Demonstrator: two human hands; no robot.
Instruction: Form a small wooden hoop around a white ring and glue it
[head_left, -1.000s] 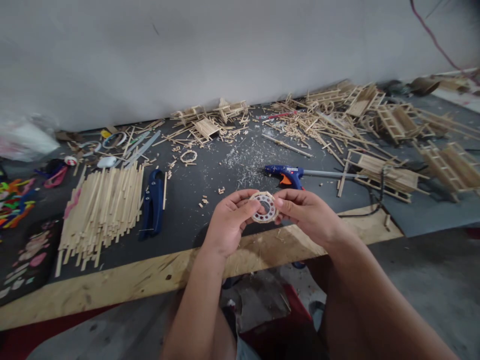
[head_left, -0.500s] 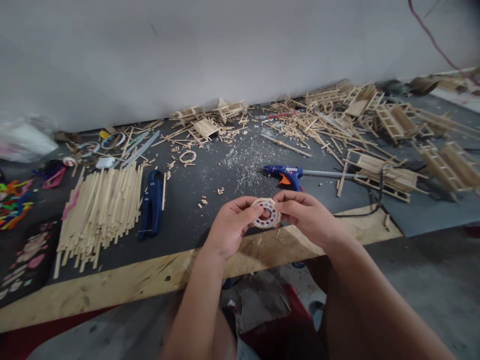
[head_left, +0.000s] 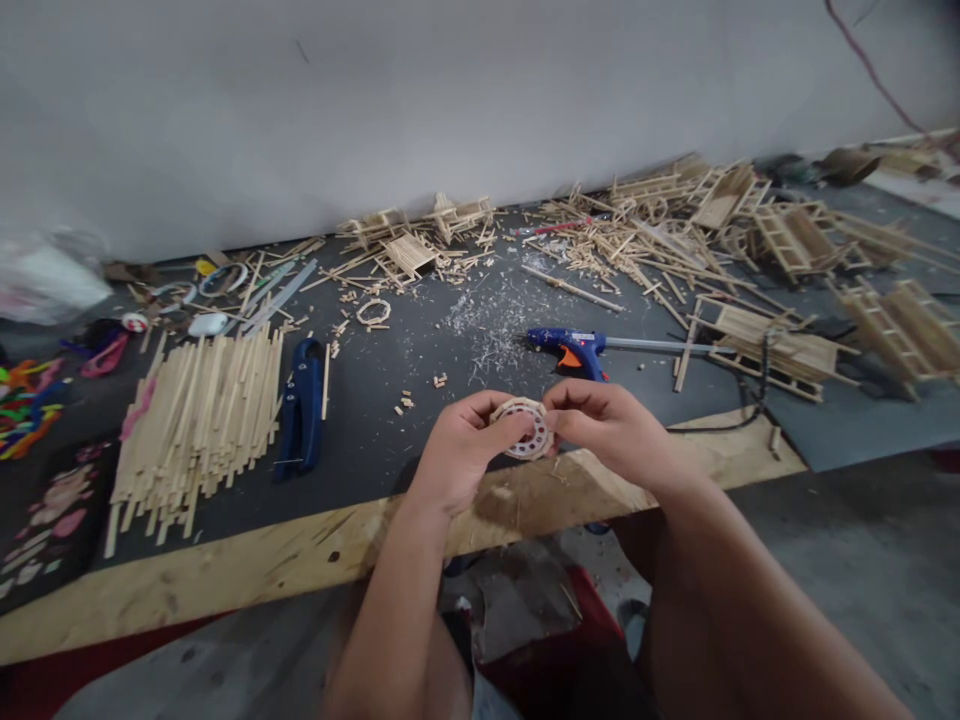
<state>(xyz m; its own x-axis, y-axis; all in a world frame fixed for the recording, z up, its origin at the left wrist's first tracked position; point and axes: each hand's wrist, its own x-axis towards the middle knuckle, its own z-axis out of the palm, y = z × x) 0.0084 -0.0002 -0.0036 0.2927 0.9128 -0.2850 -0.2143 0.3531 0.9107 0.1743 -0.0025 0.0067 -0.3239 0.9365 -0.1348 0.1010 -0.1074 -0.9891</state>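
Since a second ago both hands have drawn slightly closer together, and the small wooden wheel [head_left: 527, 430] has turned a little between them, its holed face now partly covered by a thumb. Nearest the camera, the left hand [head_left: 459, 452] pinches the wheel's left rim between thumb and fingertips, while the right hand [head_left: 609, 432] clamps the right rim in the same way; the wheel sits between the two hands, held in the air above the pale wooden front edge of the surface [head_left: 300, 555].

Just beyond the wheel, the blue glue gun [head_left: 571, 349] lies on its side on the dark mat, nozzle pointing left. To the left of the glue gun lie the blue cutters [head_left: 302, 403], and left of those a loose stack of cut wooden sticks [head_left: 199, 417]. Beyond and left of the glue gun a small stick ring [head_left: 375, 312] rests among shavings. To the right of the glue gun and farther back, ladder-like stick frames [head_left: 795, 240] and scattered offcuts lie against the grey wall [head_left: 420, 100].
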